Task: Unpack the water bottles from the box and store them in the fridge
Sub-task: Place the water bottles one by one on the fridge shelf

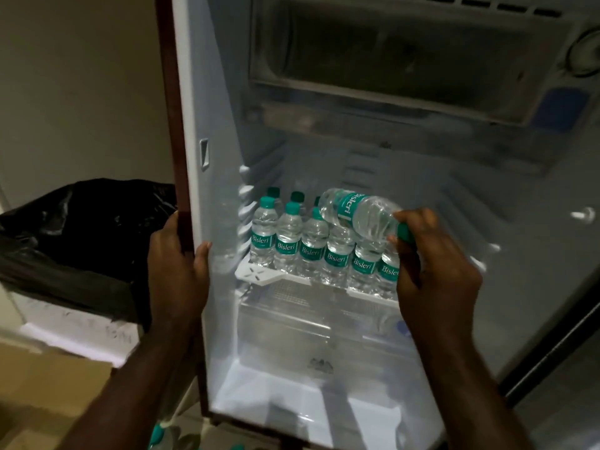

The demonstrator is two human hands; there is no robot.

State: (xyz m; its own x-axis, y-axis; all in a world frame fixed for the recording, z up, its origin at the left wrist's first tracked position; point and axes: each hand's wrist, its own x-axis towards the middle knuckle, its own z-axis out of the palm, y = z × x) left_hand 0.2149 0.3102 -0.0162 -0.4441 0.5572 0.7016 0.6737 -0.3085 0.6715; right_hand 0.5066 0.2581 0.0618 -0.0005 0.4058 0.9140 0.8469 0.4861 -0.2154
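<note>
Bottle (360, 212) lies sideways above the upright bottles (311, 251) on the fridge (220, 92) shelf (259, 274), cap right; right hand (431, 267) pinches its cap; left hand (177, 258) grips the fridge's left edge; black bag (81, 228) far left.

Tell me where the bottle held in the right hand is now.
In the head view, the held bottle lies sideways right of centre, inside the open fridge, just above the front row of standing bottles; the right hand grips its cap end.
</note>
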